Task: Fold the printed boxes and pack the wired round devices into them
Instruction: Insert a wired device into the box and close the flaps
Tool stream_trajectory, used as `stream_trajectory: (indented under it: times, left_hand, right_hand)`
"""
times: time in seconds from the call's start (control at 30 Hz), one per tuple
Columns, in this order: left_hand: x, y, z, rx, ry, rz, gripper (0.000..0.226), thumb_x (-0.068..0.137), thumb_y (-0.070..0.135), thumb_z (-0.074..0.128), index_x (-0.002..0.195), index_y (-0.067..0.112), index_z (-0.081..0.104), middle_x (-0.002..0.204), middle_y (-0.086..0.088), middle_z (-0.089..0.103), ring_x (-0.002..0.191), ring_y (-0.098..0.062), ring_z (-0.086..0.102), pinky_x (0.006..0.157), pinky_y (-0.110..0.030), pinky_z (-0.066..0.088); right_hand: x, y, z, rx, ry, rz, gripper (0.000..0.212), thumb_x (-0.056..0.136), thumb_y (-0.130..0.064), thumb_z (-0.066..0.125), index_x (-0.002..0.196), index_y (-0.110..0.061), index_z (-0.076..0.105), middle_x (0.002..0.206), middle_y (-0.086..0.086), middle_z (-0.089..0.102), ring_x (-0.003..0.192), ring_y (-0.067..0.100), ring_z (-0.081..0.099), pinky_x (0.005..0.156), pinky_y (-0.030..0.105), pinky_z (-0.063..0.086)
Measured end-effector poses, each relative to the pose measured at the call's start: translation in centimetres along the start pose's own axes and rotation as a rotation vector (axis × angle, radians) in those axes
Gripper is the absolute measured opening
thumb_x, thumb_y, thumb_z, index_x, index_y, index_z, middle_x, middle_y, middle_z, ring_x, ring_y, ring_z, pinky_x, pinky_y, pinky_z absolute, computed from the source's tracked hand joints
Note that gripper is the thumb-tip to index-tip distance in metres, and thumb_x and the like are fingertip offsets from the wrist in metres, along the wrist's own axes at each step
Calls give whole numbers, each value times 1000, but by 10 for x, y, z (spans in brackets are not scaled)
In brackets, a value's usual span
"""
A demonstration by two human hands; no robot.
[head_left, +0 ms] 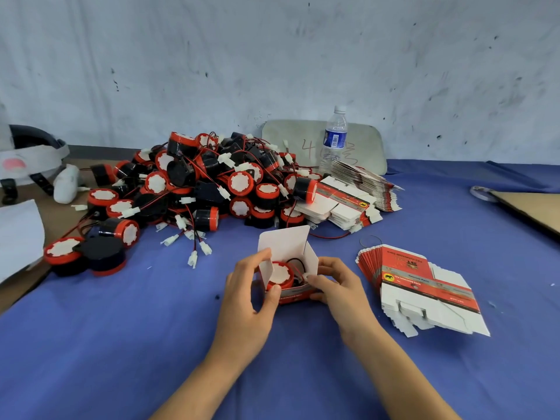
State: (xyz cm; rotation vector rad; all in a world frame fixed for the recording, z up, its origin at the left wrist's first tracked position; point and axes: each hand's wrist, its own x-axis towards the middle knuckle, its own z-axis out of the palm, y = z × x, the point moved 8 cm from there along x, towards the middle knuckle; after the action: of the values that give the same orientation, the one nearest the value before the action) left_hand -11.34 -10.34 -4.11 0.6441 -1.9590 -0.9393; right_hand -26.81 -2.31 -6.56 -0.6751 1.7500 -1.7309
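Observation:
An opened printed box [286, 245], white inside and red outside, stands on the blue cloth at the centre. A red and black round device [280, 275] with its red wire lies inside it. My left hand [247, 294] grips the box's left side, thumb on the front wall and fingers on the left flap. My right hand [336, 287] holds the right side, fingertips pinching at the front rim by the wire. The top lid stands upright.
A big heap of wired round devices [197, 183] fills the back left. Flat printed boxes [424, 289] fan out at the right, more flat boxes [357, 195] lie behind. A water bottle [333, 140], a cardboard sheet [533, 210] and a headset [27, 156] sit at the edges.

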Motion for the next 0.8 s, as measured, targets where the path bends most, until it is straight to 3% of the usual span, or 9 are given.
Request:
stream_trajectory:
  times: [0.13, 0.23, 0.3, 0.43, 0.53, 0.6, 0.7, 0.8]
  left_hand:
    - [2, 7, -3, 11, 49, 21, 59, 89, 8, 65, 127, 45, 41, 128, 33, 39, 118, -16, 51, 98, -41, 47]
    - [3, 4, -3, 6, 66, 9, 58, 89, 6, 64, 131, 39, 40, 132, 30, 37, 122, -16, 49, 99, -42, 47]
    - [3, 3, -3, 42, 49, 21, 59, 90, 7, 64, 132, 41, 40, 133, 32, 38, 122, -11, 47, 101, -36, 45]
    - [4, 3, 1, 155, -13, 55, 57, 90, 12, 65, 131, 43, 41, 132, 34, 38, 119, -4, 40, 99, -5, 30]
    - [5, -3, 4, 190, -47, 18, 48, 91, 13, 63, 135, 29, 51, 131, 32, 41, 115, -9, 40, 95, -2, 28]
    - [4, -3, 7, 230, -86, 21, 47, 94, 16, 60, 137, 30, 50, 133, 35, 38, 115, -7, 35, 95, -1, 25]
    - [3, -6, 10, 264, -110, 14, 45, 97, 18, 55, 138, 34, 47, 136, 36, 34, 125, -1, 27, 97, 2, 14]
    - [5, -8, 10, 239, -115, 4, 41, 97, 15, 53, 136, 29, 52, 138, 28, 40, 133, 1, 29, 101, 3, 9]
  right_hand:
    - [3, -2, 5, -43, 79, 24, 19, 86, 0, 52, 93, -17, 59, 89, 9, 65, 73, 15, 54, 58, 22, 43]
    - [6, -3, 7, -13, 116, 36, 22, 86, 0, 52, 89, -21, 59, 72, 1, 62, 64, 11, 52, 51, 19, 40]
    - [7, -3, 9, -22, 123, 47, 23, 85, 1, 55, 90, -22, 59, 72, 2, 62, 65, 14, 55, 53, 23, 41]
    - [15, -3, 12, -150, 93, 89, 24, 81, 1, 60, 95, -19, 58, 77, 10, 66, 66, 20, 57, 56, 28, 43]
    - [22, -8, 14, -351, 63, 88, 24, 84, -2, 59, 97, -21, 57, 72, 0, 62, 61, 12, 54, 48, 22, 39]
    - [20, -8, 15, -375, 57, 75, 24, 84, -2, 57, 96, -23, 58, 77, -1, 63, 66, 13, 57, 50, 23, 42]
    - [10, -5, 15, -272, 60, -17, 21, 84, -6, 58, 96, -23, 64, 89, 0, 69, 82, 15, 64, 63, 24, 48]
    - [4, -4, 17, -136, 50, -51, 8, 87, -28, 63, 92, -24, 68, 87, -7, 71, 85, 7, 64, 67, 17, 44]
